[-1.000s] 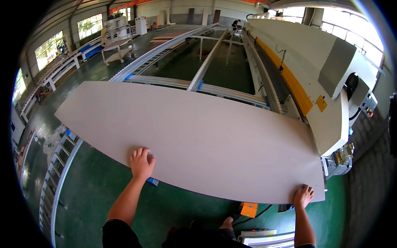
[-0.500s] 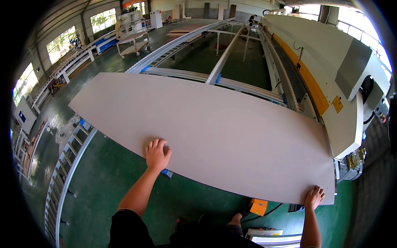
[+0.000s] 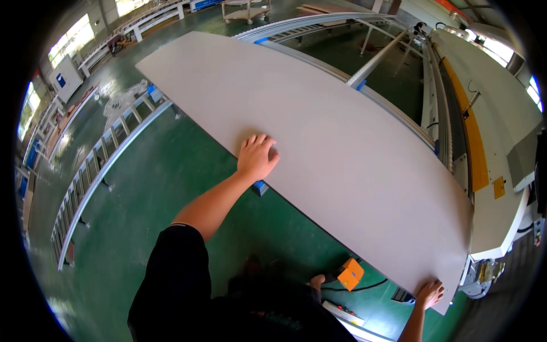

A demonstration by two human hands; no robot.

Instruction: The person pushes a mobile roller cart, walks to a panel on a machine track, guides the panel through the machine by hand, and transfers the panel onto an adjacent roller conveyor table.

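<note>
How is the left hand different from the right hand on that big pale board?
The left hand rests partway along the board's long near edge; the right hand is close to the corner of the board. The left hand looks bigger in the picture, and the right hand looks smaller. A black sleeve shows above the left hand's forearm, but no sleeve shows by the right hand. Both are bare and touch the same board.

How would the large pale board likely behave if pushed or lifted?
The pale board is probably stiff, showing no creases under the left hand. Its broad span suggests it may be heavy. Lying flat, it seems unlikely to roll.
</note>
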